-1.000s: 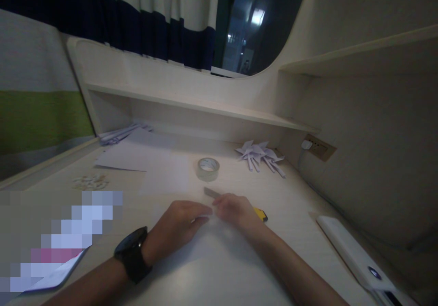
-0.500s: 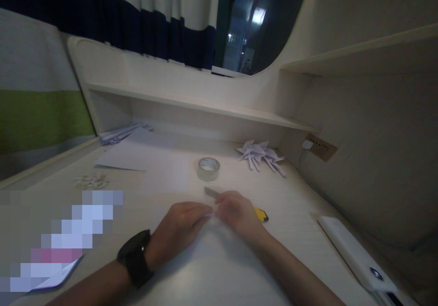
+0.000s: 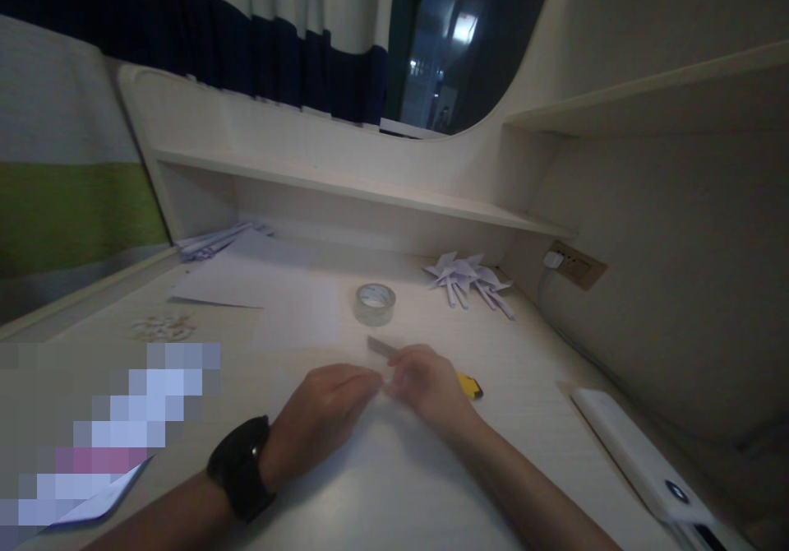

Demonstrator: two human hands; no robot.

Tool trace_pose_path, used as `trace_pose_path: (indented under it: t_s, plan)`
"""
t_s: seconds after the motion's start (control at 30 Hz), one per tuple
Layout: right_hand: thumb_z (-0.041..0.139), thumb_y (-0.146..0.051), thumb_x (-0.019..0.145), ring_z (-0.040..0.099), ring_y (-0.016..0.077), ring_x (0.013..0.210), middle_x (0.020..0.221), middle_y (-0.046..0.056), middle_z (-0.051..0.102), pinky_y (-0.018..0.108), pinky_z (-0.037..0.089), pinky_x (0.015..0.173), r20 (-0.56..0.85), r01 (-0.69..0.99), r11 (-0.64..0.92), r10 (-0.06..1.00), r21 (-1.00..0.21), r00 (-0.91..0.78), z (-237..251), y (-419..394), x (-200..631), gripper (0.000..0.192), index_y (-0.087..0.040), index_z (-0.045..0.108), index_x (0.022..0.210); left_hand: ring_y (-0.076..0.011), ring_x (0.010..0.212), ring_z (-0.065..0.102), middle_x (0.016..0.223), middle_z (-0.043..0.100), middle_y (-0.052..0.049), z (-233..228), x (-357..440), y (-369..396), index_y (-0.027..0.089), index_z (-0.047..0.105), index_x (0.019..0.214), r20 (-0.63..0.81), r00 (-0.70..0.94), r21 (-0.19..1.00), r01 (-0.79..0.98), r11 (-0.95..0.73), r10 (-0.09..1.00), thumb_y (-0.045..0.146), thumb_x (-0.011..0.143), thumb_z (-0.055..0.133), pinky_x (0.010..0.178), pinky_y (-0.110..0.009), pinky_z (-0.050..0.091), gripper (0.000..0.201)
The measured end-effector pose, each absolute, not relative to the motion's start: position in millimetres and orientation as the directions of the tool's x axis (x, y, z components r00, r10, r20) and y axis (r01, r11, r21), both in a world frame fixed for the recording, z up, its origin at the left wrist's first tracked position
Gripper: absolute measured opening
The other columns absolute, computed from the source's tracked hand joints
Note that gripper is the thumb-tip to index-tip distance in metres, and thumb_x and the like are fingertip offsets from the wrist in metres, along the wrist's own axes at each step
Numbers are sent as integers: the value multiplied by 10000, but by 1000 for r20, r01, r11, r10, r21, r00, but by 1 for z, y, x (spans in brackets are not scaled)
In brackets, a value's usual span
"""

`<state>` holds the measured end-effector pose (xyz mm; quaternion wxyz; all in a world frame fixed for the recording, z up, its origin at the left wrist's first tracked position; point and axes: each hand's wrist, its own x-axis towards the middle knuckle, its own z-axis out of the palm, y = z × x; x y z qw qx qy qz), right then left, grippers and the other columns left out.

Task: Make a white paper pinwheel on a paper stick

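My left hand (image 3: 329, 407), with a black watch (image 3: 240, 469) on its wrist, pinches with its fingertips just above the table. Against them are the curled fingers of my right hand (image 3: 428, 386). A tiny pale bit shows between the two hands, too small and blurred to name. A utility knife passes behind my right hand, its grey blade (image 3: 380, 346) on the left and its yellow end (image 3: 469, 386) on the right. Whether the knife is held or lies on the table, I cannot tell. Beyond the hands stands a roll of clear tape (image 3: 375, 314).
Paper pinwheels (image 3: 462, 273) lie at the back right. White sheets (image 3: 228, 275) and rolled paper sticks (image 3: 215, 244) are at the back left, near a pile of small pale pieces (image 3: 161, 327). A white device (image 3: 634, 452) lies along the right wall, below a socket (image 3: 576, 265).
The hands stay close together in nearly the same place, with only a slight shift at the fingertips. The knife, tape and papers have not moved.
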<state>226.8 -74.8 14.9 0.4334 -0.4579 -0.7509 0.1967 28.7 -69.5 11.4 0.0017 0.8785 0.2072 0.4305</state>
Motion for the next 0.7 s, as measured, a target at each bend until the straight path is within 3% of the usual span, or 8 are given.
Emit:
trace_pose_path:
  t_s: [0.3, 0.47, 0.7]
  plan:
    - [772, -164, 643, 617, 186, 867, 892, 37, 678, 340, 477, 804, 468, 459, 521, 852, -719, -235, 15, -73, 229, 139, -212, 641, 649, -173, 781, 666, 901, 704, -78, 14, 28, -72, 153, 628, 1012, 704, 605, 155, 381, -912, 372, 139, 891, 484, 679, -309, 558, 188]
    - [723, -227, 720, 617, 189, 917, 941, 46, 677, 361, 473, 840, 478, 338, 546, 836, -766, -269, 16, -71, 233, 84, -216, 649, 682, -174, 760, 667, 854, 703, -87, 21, 28, -74, 134, 642, 950, 736, 569, 136, 407, -903, 367, 144, 902, 454, 665, -307, 565, 194]
    - [643, -296, 805, 607, 183, 921, 949, 57, 667, 338, 483, 791, 488, 345, 562, 826, -752, -282, 19, -72, 232, 110, -210, 636, 736, -191, 825, 673, 940, 705, -108, 17, 27, -73, 136, 635, 1039, 719, 581, 126, 432, -893, 382, 128, 887, 477, 709, -339, 568, 220]
